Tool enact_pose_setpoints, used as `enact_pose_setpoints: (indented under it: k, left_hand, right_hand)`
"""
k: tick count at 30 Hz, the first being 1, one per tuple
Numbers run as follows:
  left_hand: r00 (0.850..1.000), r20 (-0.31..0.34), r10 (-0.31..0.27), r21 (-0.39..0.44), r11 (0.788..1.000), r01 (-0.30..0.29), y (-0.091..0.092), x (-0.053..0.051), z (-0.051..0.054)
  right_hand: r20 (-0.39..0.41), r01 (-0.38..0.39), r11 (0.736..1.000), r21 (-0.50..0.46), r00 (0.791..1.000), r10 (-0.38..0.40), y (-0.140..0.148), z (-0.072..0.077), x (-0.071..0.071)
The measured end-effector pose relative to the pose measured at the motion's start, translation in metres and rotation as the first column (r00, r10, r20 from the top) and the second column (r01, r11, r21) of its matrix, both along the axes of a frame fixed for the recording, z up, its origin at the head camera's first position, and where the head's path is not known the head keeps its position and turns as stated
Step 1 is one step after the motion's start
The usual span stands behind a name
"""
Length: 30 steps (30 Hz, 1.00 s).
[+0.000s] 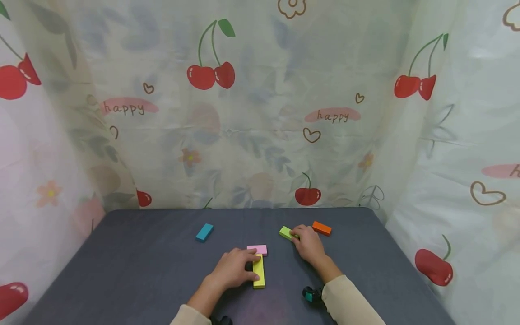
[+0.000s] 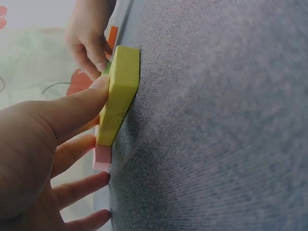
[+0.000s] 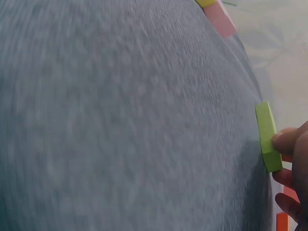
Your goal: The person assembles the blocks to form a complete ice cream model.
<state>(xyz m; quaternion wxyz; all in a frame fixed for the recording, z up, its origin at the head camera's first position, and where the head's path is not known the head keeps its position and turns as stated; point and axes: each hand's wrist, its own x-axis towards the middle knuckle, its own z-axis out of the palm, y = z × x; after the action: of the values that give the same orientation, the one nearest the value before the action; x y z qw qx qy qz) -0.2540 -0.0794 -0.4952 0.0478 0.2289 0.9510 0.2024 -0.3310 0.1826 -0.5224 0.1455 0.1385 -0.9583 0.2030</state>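
A yellow block [image 1: 259, 280] lies lengthwise on the dark table, its far end against or very near a pink block [image 1: 261, 249] set crosswise. My left hand [image 1: 232, 268] rests its thumb [image 2: 79, 108] on the yellow block; its other fingers spread out straight beside the yellow and pink blocks. Farther right, my right hand [image 1: 309, 243] pinches the right end of a light green block [image 3: 266, 130] between thumb and fingers. The green block is at table level, partly covered by the fingertips in the head view.
An orange block [image 1: 322, 228] lies just beyond the right hand. To the left, a blue block [image 1: 204, 232] sits apart on the grey table [image 1: 142, 271]. Printed curtains [image 1: 252, 135] enclose the table's back and sides. Dark wrist devices [image 1: 312, 294] show near both sleeves.
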Motion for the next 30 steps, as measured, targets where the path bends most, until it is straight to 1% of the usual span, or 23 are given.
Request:
enact_pose_setpoints:
  k: [6, 11, 15, 19, 25, 30]
  left_hand:
    - [1.0, 0.004, -0.012, 0.01, 1.0, 0.012, -0.001, 0.0, 0.0]
    - [1.0, -0.005, -0.014, 0.006, 1.0, 0.014, -0.002, -0.002, -0.002]
    - [0.999, -0.023, -0.022, 0.005, 1.0, 0.022, -0.002, -0.003, -0.002]
    - [1.0, -0.016, -0.023, 0.009, 1.0, 0.023, -0.002, -0.003, -0.003]
    - [1.0, -0.006, -0.023, 0.01, 1.0, 0.023, -0.003, -0.002, -0.002]
    - [1.0, -0.006, -0.029, 0.014, 0.999, 0.029, -0.003, -0.001, 0.001]
  right_hand:
    - [0.001, -0.03, 0.999, -0.013, 1.0, 0.03, -0.011, 0.001, 0.002]
    - [0.002, -0.073, 0.997, -0.012, 0.997, 0.073, -0.02, 0.004, 0.004]
    - [-0.001, -0.092, 0.996, 0.012, 0.996, 0.092, -0.028, 0.004, 0.005]
    - [-0.005, -0.123, 0.992, 0.035, 0.992, 0.123, -0.037, 0.004, 0.004]
    - [0.002, -0.178, 0.984, 0.02, 0.984, 0.178, -0.05, 0.004, 0.004]
    - [0.015, -0.201, 0.98, 0.006, 0.98, 0.201, -0.058, 0.003, 0.003]
